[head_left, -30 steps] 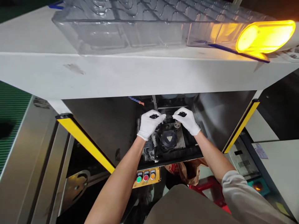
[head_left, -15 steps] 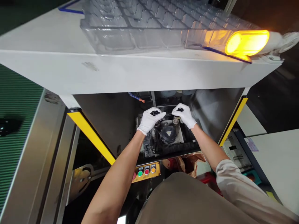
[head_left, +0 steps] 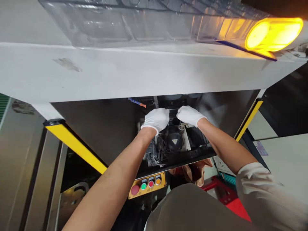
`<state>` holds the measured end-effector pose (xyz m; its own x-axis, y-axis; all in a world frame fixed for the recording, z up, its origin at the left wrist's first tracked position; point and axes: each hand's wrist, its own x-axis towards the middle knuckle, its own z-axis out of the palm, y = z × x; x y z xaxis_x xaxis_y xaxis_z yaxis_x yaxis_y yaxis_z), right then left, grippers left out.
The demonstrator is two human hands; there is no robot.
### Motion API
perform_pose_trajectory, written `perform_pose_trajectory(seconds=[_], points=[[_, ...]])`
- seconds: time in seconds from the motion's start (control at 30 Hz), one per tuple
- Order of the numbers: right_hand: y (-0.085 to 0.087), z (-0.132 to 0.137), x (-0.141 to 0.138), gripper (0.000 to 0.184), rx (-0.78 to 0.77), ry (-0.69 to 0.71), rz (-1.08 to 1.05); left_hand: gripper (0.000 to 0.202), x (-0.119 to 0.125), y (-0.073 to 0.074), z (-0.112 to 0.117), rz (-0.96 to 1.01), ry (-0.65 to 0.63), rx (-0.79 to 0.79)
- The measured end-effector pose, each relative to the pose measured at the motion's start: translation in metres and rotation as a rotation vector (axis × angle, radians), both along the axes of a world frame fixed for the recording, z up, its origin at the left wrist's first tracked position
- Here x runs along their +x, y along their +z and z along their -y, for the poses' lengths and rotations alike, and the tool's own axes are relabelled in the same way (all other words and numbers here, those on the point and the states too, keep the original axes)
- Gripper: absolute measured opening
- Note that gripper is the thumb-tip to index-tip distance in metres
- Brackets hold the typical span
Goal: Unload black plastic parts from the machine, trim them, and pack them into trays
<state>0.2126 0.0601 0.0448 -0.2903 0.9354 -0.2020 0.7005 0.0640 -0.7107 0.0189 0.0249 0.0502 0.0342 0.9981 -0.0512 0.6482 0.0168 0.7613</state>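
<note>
Both of my hands wear white gloves and reach into the dark opening of a white machine (head_left: pixel 134 73). My left hand (head_left: pixel 156 118) and my right hand (head_left: pixel 189 115) are side by side, backs up, fingers curled down over the mechanism inside. What the fingers hold is hidden. Just below them sits a black round part with a triangle label (head_left: pixel 175 141), with cables to its left.
A clear plastic tray (head_left: pixel 134 19) and a lit amber lamp (head_left: pixel 273 33) rest on the machine's top. Yellow strips (head_left: pixel 74 144) (head_left: pixel 249 120) frame the opening. Below is a yellow panel with several buttons (head_left: pixel 147 185), a brown bag (head_left: pixel 196 170) and a red crate (head_left: pixel 223 195).
Both hands have turned palm down and pushed slightly deeper into the machine. The small black pieces seen on top of the fingers earlier are no longer visible.
</note>
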Motion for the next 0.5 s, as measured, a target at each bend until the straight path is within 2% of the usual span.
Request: perform_pose_trajectory(seconds=[0.1,0.2,0.37,0.5], points=[[-0.008,-0.003,0.0,0.034,0.007,-0.029,-0.065,0.039,-0.003,-0.002,0.001,0.045,0.04,0.029],[-0.011,-0.007,-0.003,0.034,-0.025,-0.026,-0.169,0.04,-0.004,-0.008,0.003,0.174,0.083,0.046],[-0.01,0.008,-0.002,0.047,0.033,-0.018,-0.418,0.057,0.004,-0.032,0.024,0.547,0.214,0.116],[-0.019,0.032,0.002,0.051,0.174,-0.126,-0.566,0.06,0.014,-0.052,0.032,0.759,0.325,0.191]])
